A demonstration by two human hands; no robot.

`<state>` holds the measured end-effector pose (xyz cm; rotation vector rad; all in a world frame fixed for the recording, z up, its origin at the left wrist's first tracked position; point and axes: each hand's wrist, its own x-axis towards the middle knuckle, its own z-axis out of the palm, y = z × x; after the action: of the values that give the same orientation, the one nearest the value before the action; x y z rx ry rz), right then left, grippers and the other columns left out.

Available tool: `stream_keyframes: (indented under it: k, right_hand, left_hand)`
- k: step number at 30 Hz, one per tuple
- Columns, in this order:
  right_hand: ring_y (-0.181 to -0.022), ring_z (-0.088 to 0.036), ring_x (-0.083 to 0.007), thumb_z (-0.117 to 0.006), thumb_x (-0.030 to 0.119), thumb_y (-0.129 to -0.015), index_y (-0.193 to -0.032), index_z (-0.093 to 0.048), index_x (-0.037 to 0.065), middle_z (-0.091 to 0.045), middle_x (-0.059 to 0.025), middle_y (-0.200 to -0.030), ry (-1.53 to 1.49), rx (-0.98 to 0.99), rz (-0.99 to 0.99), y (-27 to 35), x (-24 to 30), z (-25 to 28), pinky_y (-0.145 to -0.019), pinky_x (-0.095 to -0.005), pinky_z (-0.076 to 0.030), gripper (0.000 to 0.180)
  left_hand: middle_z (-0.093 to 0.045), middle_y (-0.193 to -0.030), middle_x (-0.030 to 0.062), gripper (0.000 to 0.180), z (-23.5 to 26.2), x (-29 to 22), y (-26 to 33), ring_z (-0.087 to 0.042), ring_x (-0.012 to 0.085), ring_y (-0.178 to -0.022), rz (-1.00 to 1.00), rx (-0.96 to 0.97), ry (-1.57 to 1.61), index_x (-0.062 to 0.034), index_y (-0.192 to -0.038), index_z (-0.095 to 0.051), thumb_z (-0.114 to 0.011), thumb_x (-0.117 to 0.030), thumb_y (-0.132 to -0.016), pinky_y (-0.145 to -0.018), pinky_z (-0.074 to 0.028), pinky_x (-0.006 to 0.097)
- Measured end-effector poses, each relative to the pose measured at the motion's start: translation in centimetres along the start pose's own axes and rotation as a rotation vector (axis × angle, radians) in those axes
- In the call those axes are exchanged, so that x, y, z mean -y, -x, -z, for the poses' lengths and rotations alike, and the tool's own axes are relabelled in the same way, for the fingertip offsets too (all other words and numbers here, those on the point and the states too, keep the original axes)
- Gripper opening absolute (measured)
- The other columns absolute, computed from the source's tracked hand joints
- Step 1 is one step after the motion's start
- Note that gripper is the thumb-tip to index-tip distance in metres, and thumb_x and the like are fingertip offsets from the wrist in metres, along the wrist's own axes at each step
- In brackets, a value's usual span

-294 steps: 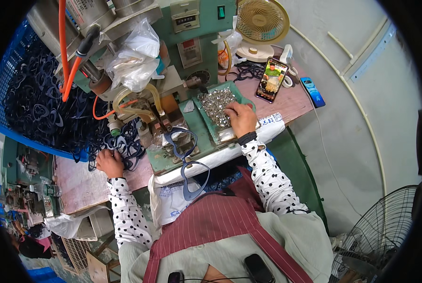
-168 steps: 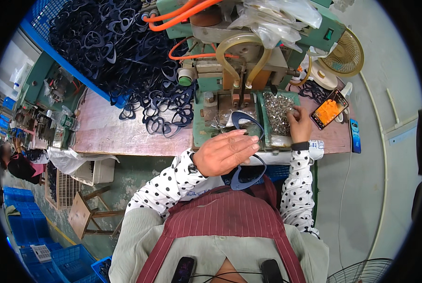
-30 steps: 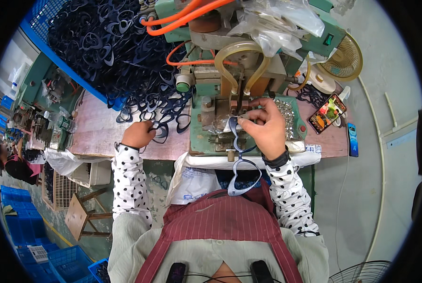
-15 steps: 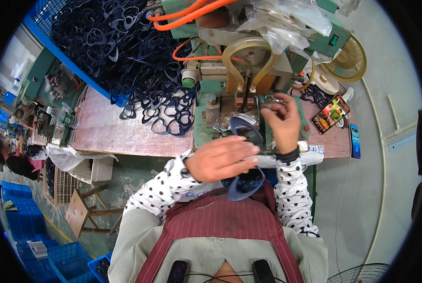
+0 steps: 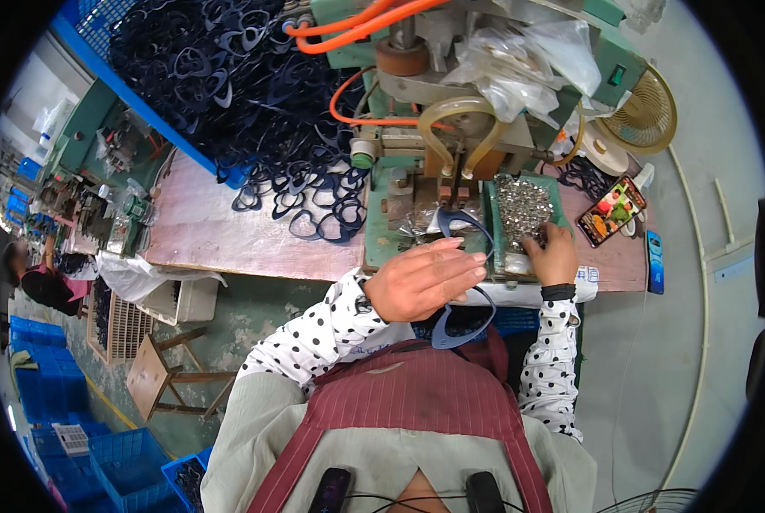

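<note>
Now you are steadying the dark blue frame point(image 5: 466, 224) at the near edge of the green press point(image 5: 416, 201) with your left hand point(image 5: 425, 278), fingers pressed together flat, while your right hand point(image 5: 552, 255) is digging curled fingertips into the tray of small metal parts point(image 5: 523, 205) to its right, seemingly for one piece to seat next.

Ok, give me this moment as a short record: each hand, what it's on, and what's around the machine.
left hand: raised over the bench edge, on a dark blue heart-shaped frame; grip hidden
right hand: in the tray of small silver parts
machine: green, with orange hoses
bench: more dark frames lying loose
bin: blue, heaped with dark frames
phone: right of tray, screen lit
fan: far right
</note>
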<state>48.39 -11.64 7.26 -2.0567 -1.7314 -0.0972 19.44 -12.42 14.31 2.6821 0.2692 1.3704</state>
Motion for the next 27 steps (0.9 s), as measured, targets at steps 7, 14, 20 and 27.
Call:
stream_keyframes:
  k: [7, 14, 20, 27]
  right_hand:
    - [-0.082, -0.062, -0.0346, -0.069, 0.021, -0.082, -0.088, -0.070, 0.007, -0.065, -0.0152, -0.088, -0.288, -0.184, -0.110, -0.5, -0.1, -1.8, -0.072, -0.0415, -0.049, 0.016]
    - [-0.078, -0.067, -0.0307, -0.070, 0.019, -0.080, -0.083, -0.072, 0.007, -0.070, -0.0123, -0.084, -0.533, -0.339, -0.159, -0.5, 1.1, -3.0, -0.072, -0.0389, -0.052, 0.013]
    - [-0.069, -0.067, -0.0291, -0.073, 0.017, -0.076, -0.084, -0.071, 0.012, -0.069, -0.0097, -0.078, -0.553, -0.350, -0.283, -0.2, 1.5, -2.7, -0.061, -0.0378, -0.052, 0.010]
    - [-0.074, -0.064, -0.0289, -0.074, 0.014, -0.074, -0.083, -0.071, 0.012, -0.068, -0.0077, -0.078, -0.370, -0.399, -0.103, 0.0, 0.8, -2.4, -0.067, -0.0394, -0.050, 0.010]
  left_hand:
    - [-0.065, -0.116, 0.0153, 0.041, 0.7, -0.7, -0.5, -0.062, 0.0282, -0.112, 0.000, 0.098, -0.049, -0.0020, -0.119, -0.062, -0.071, -0.015, -0.081, -0.100, -0.046, 0.047]
    - [-0.061, -0.088, 0.0168, 0.015, 2.7, 7.4, 7.0, -0.061, 0.0358, -0.081, 0.758, -0.211, -0.489, -0.0027, -0.090, -0.062, -0.063, -0.017, -0.085, -0.069, -0.050, 0.042]
    - [-0.057, -0.101, 0.0158, 0.029, -0.9, 15.0, 14.7, -0.064, 0.0372, -0.083, 1.022, 0.247, -0.935, -0.0061, -0.104, -0.060, -0.062, -0.016, -0.077, -0.069, -0.051, 0.048]
    - [-0.058, -0.097, 0.0076, 0.027, 1.6, 13.9, 13.6, -0.066, 0.0275, -0.078, 1.009, 0.577, -0.945, -0.0174, -0.103, -0.059, -0.061, -0.016, -0.076, -0.070, -0.046, 0.052]
